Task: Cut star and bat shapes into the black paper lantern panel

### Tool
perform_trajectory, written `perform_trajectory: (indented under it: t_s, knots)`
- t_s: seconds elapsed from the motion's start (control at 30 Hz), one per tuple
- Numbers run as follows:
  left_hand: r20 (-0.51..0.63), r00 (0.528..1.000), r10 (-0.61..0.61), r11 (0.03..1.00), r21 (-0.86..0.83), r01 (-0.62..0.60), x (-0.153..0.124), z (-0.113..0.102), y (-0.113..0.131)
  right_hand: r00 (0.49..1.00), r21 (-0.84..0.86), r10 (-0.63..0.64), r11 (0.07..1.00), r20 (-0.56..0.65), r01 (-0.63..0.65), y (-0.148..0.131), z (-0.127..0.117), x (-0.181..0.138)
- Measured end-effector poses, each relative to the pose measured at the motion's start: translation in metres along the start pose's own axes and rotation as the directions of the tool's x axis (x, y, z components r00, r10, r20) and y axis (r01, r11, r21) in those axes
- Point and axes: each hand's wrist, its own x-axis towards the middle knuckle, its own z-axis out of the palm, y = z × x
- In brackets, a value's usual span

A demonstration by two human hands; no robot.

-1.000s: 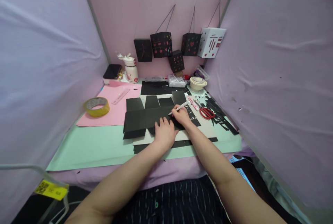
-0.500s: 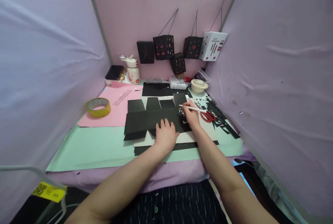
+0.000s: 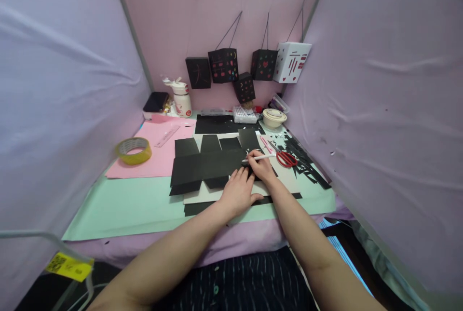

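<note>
A black paper cutout with flaps along its edges lies flat on a pale board. My left hand rests on the lower right part of it, fingers stretched out and palm down. Just above those fingers, my right hand grips a slim white pen-shaped tool. The tool slants left, its tip at the paper; whether that tip is a blade or a nib is too small to tell. Small light cut shapes show near my right hand. Red-handled scissors and a pink pen-like stick lie to the right.
A yellow tape roll and a clear ruler sit on pink paper at left. Black scraps spread on the right. Behind stand a white bottle and a cream bowl. Paper lanterns hang above.
My right hand with the white tool has moved down and left over the paper. My left hand has shifted right and slightly down, close beside it. The view has also shifted slightly.
</note>
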Motion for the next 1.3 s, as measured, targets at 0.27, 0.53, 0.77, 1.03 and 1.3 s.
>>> perform_trajectory:
  t_s: [0.27, 0.53, 0.77, 1.03, 1.3]
  knots:
    - [0.061, 0.998, -0.006, 0.999, -0.035, 0.008, -0.002, 0.01, -0.003, 0.984, -0.017, 0.178, 0.984, 0.027, -0.178, -0.004, 0.002, 0.009]
    - [0.034, 0.999, 0.022, 0.997, -0.073, -0.02, 0.0, 0.014, -0.005, 0.977, -0.034, 0.199, 0.98, 0.077, -0.197, -0.006, 0.009, 0.017]
    - [0.042, 0.999, 0.015, 0.997, -0.076, -0.011, 0.0, 0.016, -0.006, 0.974, 0.033, 0.209, 0.977, 0.088, -0.213, -0.002, 0.01, 0.02]
    - [0.053, 0.999, 0.008, 0.997, -0.083, -0.003, 0.001, 0.013, -0.004, 0.98, -0.006, 0.169, 0.986, 0.105, -0.17, -0.003, 0.01, 0.014]
    - [0.05, 0.999, 0.007, 0.998, -0.06, -0.004, 0.0, 0.011, -0.004, 0.954, 0.034, 0.127, 0.989, 0.273, -0.141, -0.007, 0.008, 0.029]
